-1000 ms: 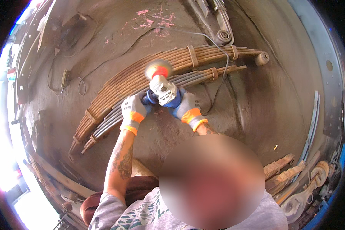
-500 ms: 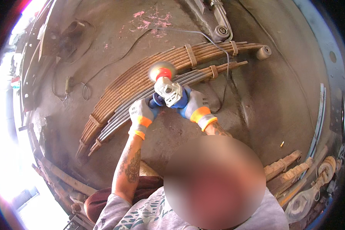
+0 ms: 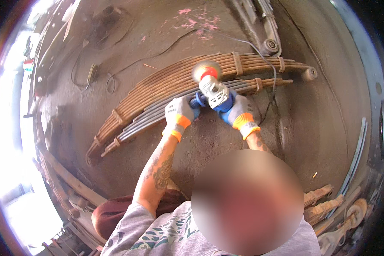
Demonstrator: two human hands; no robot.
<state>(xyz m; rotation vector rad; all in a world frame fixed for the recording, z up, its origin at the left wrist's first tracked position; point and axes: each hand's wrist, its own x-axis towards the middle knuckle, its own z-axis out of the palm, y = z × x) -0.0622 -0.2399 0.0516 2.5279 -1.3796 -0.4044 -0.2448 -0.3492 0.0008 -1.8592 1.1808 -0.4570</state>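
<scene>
Both my gloved hands are on an angle grinder [image 3: 216, 90] with a white head, a blue body and a red guard or hub. My left hand [image 3: 179, 110] closes round its blue side handle [image 3: 198, 100]. My right hand [image 3: 239, 109] wraps the blue body. The round wheel [image 3: 199, 70] at its far end is blurred, as if spinning; it lies over a large rusty leaf spring pack [image 3: 147, 85], though contact cannot be made out. Nearer me lies a smaller leaf spring pack [image 3: 153, 116], bare grey metal along much of its length, with rusty ends.
A dark power cord [image 3: 168, 49] loops across the stained floor behind the springs and down past my right hand. Another leaf spring [image 3: 270, 32] lies at the far right. More rusty spring parts [image 3: 324, 205] are at the near right, beside long thin bars [image 3: 355, 155].
The whole view has shifted, so the springs and hands appear further right. My hands keep their hold on the angle grinder, and its wheel sits slightly farther across the large pack.
</scene>
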